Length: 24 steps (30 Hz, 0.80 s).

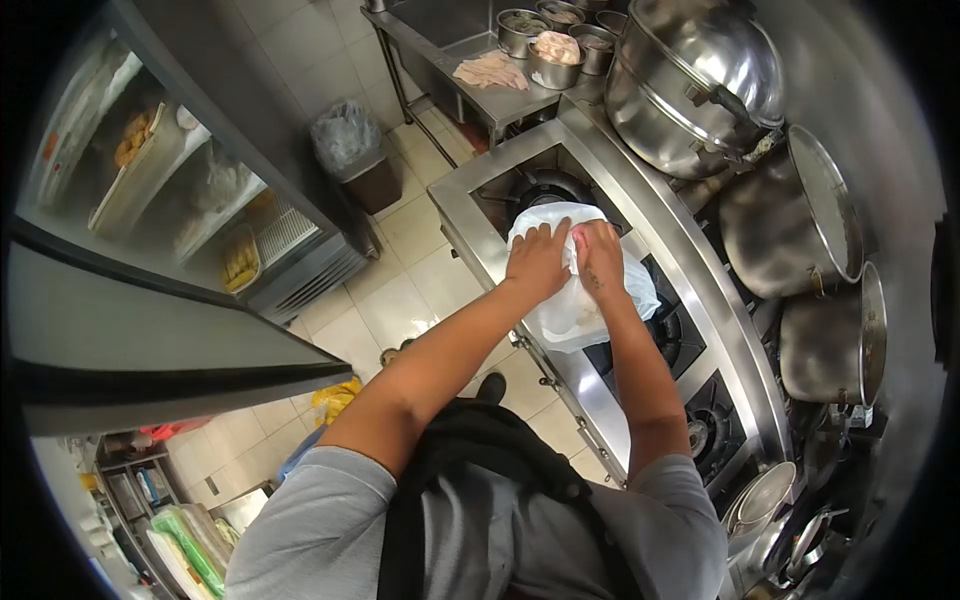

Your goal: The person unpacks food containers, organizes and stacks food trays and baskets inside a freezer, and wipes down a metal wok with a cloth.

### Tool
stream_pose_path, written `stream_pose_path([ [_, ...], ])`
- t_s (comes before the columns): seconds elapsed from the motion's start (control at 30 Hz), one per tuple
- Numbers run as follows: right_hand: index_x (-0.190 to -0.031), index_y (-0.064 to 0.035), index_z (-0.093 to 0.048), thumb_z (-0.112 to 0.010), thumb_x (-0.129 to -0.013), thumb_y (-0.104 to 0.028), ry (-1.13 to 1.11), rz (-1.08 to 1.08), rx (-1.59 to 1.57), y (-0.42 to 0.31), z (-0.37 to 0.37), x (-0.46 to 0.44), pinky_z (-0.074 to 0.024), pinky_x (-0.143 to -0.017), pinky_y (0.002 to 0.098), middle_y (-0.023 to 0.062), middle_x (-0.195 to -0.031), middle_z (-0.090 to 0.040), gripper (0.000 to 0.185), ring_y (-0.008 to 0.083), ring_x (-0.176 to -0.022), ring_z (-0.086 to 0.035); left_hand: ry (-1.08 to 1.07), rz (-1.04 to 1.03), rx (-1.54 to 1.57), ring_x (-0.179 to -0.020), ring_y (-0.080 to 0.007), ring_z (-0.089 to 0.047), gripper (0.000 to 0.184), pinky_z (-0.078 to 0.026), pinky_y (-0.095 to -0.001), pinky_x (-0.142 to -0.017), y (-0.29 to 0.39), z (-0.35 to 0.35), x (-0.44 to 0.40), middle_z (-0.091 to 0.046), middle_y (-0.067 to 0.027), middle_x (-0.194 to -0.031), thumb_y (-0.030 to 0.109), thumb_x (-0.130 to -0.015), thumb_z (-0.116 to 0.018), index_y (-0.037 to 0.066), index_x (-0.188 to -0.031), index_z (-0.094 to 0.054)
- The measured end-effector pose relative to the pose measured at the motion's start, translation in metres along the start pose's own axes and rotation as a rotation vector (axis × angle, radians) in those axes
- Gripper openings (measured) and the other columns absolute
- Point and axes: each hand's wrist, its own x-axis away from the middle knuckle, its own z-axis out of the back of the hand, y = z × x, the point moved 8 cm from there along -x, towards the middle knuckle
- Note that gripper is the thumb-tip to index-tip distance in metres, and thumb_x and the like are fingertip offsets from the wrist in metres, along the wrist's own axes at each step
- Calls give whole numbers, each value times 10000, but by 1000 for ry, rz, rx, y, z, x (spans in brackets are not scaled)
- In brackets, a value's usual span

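Note:
A white plastic bag [578, 305] with a bulky, pale load inside rests on the stove grates in front of me. My left hand [540, 262] lies on its top, fingers bent and gripping the plastic. Close beside it, my right hand [598, 258] is closed on the gathered top of the same bag. A small pink patch shows at the right fingertips; what it is I cannot make out. The bag's contents are hidden by the cloudy plastic and my hands.
Gas burners [708, 428] flank the bag. Large pots [790, 225] and a big lidded steamer [695, 85] line the right side. Ahead, a steel counter [455, 75] holds several food tins. A lined bin [375, 180] and a glass-door fridge [270, 300] stand left.

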Motion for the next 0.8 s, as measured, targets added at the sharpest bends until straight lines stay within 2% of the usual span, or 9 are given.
stream_pose_path([
  [0.17,-987,-34,-582,-626,-834,-193,179,-69,-30,-4,30,-11,-396,-862,437,140,-995,-553,225,336,-978,-510,231,270,481,-818,-423,-624,249,-498,-443,-761,-49,-34,-33,-629,-266,-811,112,-790,-528,23,-1014,-594],
  [0.23,-1027,-30,-567,-634,-829,-205,148,-86,37,-1,29,-2,-393,-877,434,145,-1017,-554,273,338,-996,-512,215,242,601,-808,-360,-651,219,-521,-426,-708,-60,-38,-43,-645,-223,-805,130,-808,-519,29,-988,-592],
  [0.3,-1044,-27,-559,-630,-832,-203,111,-71,90,1,30,10,-389,-876,442,142,-1025,-554,284,335,-1001,-510,82,562,1029,-716,-289,-659,196,-530,-403,-603,-82,-63,-51,-641,-162,-806,158,-841,-504,39,-969,-593],
  [0.33,-1033,-29,-566,-622,-838,-202,51,-82,134,10,23,14,-397,-862,441,141,-1013,-560,267,335,-991,-517,-48,781,1311,-634,-233,-631,324,-520,-375,-537,-87,-72,-49,-616,-132,-877,274,-850,-574,49,-1080,-534],
  [0.43,-995,-36,-588,-599,-855,-200,-43,-109,165,40,9,28,-419,-816,437,138,-967,-578,216,336,-952,-541,-200,808,1335,-630,-248,-631,647,-517,-374,-523,-53,-38,-41,-591,-163,-982,390,-792,-673,45,-1261,-390],
  [0.47,-979,-40,-596,-591,-862,-201,-10,-111,109,46,11,23,-427,-798,434,136,-943,-584,200,336,-932,-551,-274,724,1097,-730,-291,-655,928,-532,-400,-596,-38,-27,-37,-575,-203,-1047,462,-716,-740,52,-1375,-231],
  [0.57,-894,-65,-628,-583,-876,-230,71,-132,20,37,22,-1,-459,-727,425,128,-868,-603,172,335,-849,-581,64,47,338,-877,-331,-647,1003,-527,-414,-736,-26,-31,-35,-578,-228,-1066,448,-686,-761,56,-1406,-183],
  [0.7,-852,-91,-635,-614,-860,-297,102,-192,89,45,20,-31,-479,-682,428,104,-848,-626,208,321,-825,-600,-24,315,247,-1014,-368,-587,477,-473,-425,-869,-64,-29,-39,-599,-198,-1089,192,-733,-687,24,-1161,-565],
  [0.8,-808,-98,-617,-655,-819,-366,91,-245,131,63,14,-38,-483,-652,421,98,-767,-636,271,317,-748,-617,294,287,135,-926,-366,-617,223,-493,-414,-818,-95,-5,-46,-635,-210,-1030,121,-791,-608,14,-983,-652],
])
